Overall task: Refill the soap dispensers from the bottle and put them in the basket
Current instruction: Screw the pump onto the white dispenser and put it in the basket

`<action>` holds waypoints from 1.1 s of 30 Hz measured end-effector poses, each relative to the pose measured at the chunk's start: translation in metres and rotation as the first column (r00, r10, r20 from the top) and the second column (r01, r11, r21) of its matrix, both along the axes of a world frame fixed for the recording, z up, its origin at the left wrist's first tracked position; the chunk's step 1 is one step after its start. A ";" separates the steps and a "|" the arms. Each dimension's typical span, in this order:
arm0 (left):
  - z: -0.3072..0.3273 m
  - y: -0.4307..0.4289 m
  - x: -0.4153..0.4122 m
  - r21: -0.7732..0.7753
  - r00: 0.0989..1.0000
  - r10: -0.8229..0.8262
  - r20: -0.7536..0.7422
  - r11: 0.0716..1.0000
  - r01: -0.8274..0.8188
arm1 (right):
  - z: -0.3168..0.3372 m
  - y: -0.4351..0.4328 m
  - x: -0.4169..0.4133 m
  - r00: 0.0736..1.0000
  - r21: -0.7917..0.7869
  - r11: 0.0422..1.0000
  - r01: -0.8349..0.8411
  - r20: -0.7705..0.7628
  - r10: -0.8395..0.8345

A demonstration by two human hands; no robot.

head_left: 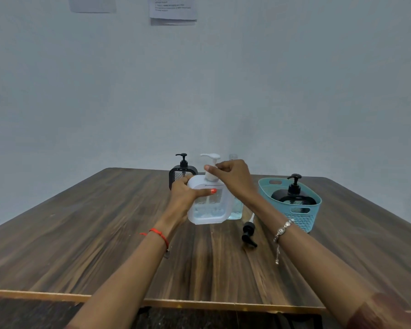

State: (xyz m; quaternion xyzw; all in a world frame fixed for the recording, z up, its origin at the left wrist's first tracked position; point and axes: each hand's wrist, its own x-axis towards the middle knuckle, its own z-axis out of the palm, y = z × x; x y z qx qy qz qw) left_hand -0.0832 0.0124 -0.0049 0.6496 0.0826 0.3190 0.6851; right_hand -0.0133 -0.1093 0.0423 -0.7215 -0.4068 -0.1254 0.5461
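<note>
White dispenser (208,203): lifted off the table (81,233) above its middle, tilted slightly, with a little bluish liquid pooled in its bottom.
Left hand (185,193): wrapped around the white dispenser's left side, thumb lying across its front.
Right hand (233,176): fingers closed around the neck of the white pump (210,160) at the dispenser's top.
Black dispenser (182,173): upright near the table's far edge, just behind the left hand, pump in place.
Refill bottle (235,211): clear, cap off, standing behind the white dispenser toward the far edge, partly hidden by the right hand; blue liquid sits low inside.
Loose black pump (249,231): lying flat on the table's middle, under the right forearm.
Basket (292,210): teal, near the table's right edge toward the far side.
Second black dispenser (293,193): upright inside the basket, pump fitted.
Papers (173,8): fixed to the wall beyond the table.
</note>
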 end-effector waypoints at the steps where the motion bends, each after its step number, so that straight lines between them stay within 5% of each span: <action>1: -0.001 -0.001 -0.001 -0.021 1.000 0.001 0.001 1.000 -0.001 | -0.001 -0.002 0.000 1.000 0.021 1.000 0.012 -0.022 -0.011; 7: 0.000 -0.004 -0.002 -0.071 1.000 0.014 0.002 0.997 -0.014 | -0.003 -0.017 0.007 0.987 0.090 0.996 -0.012 -0.160 0.027; 11: 0.002 -0.011 -0.002 -0.066 1.000 -0.025 0.011 0.997 0.026 | 0.003 -0.016 0.009 0.961 -0.027 0.992 -0.122 -0.254 0.112; 17: 0.005 -0.018 -0.002 0.036 1.000 -0.008 0.008 0.999 0.007 | 0.000 -0.018 0.005 0.983 -0.060 0.997 -0.042 -0.181 0.030; 29: -0.003 -0.019 0.000 -0.039 0.998 -0.069 -0.008 0.997 0.069 | 0.007 -0.031 0.014 0.939 -0.096 0.965 -0.243 -0.273 0.209; 33: -0.002 -0.025 0.003 -0.014 0.999 -0.039 -0.007 0.999 0.039 | 0.004 -0.021 0.007 0.977 -0.088 0.996 0.008 -0.213 -0.026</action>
